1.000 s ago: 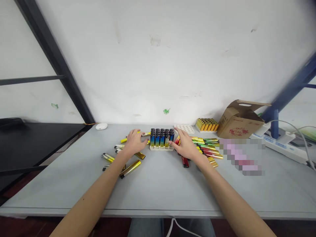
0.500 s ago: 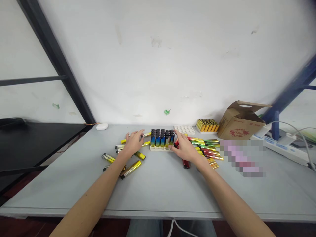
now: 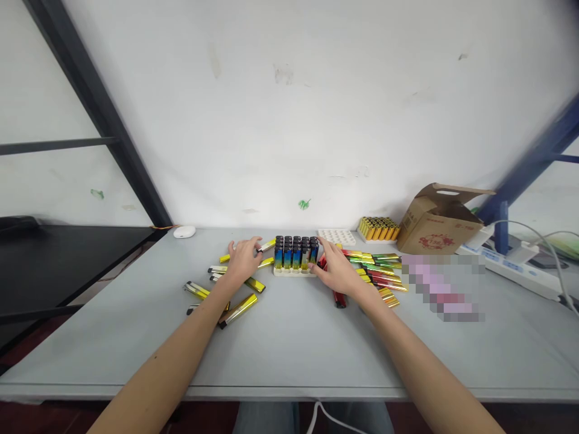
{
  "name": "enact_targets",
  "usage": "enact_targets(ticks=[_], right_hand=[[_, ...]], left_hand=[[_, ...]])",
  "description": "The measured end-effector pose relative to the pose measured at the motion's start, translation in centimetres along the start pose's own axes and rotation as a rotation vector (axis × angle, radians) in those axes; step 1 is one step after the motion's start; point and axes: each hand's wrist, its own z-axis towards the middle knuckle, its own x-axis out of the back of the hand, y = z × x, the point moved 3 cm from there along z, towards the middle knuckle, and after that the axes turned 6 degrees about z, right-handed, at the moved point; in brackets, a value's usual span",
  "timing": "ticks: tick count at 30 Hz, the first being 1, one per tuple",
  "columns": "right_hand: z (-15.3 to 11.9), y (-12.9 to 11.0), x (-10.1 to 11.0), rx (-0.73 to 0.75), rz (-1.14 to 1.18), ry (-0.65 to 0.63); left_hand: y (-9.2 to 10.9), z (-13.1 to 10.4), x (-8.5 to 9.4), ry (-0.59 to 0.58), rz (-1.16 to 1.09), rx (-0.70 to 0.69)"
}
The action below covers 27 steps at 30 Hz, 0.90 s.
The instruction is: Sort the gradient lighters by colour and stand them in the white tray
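Several lighters (image 3: 292, 255) with black tops and blue-to-yellow bodies stand upright in rows in a white tray (image 3: 294, 272). My left hand (image 3: 244, 262) is left of the tray, its fingertips pinching the dark end of a yellow-and-silver lighter (image 3: 268, 245), which points up toward the rows. Several more yellow-and-silver lighters (image 3: 239, 310) lie loose around and under that hand. At the tray's right end is my right hand (image 3: 337, 268), thumb in front and fingers farther back, closed round the corner of the block. Beneath it a red lighter (image 3: 339, 299) shows partly.
Red, green and gold lighters (image 3: 384, 277) lie fanned to the right. At the back are a white holed tray (image 3: 337, 237), a block of gold lighters (image 3: 379, 229) and an open cardboard box (image 3: 438, 232). A power strip (image 3: 515, 271) lies far right, a white case (image 3: 184, 231) back left.
The lighter at my left fingertips has tilted up from a flatter position. My right hand stays at the tray's right end. The whole view has shifted slightly.
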Motion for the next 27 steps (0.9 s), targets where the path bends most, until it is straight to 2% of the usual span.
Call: enact_targets(ticks=[6, 12, 19, 21, 27], right_hand=[[0.0, 0.1, 0.0, 0.005, 0.005, 0.004], [0.0, 0.0, 0.1, 0.022, 0.007, 0.012], [0.1, 0.1, 0.1, 0.016, -0.010, 0.006], [0.1, 0.1, 0.1, 0.014, -0.008, 0.002], [0.1, 0.1, 0.1, 0.005, -0.005, 0.000]], left_hand=[[0.6, 0.3, 1.3, 0.147, -0.078, -0.026], [1.3, 0.2, 2.4, 0.236, -0.236, -0.048], [2.5, -0.6, 4.3, 0.446, -0.299, -0.033], [2.5, -0.5, 4.2, 0.431, -0.319, -0.026], [2.0, -0.2, 2.9, 0.290, -0.410, -0.007]])
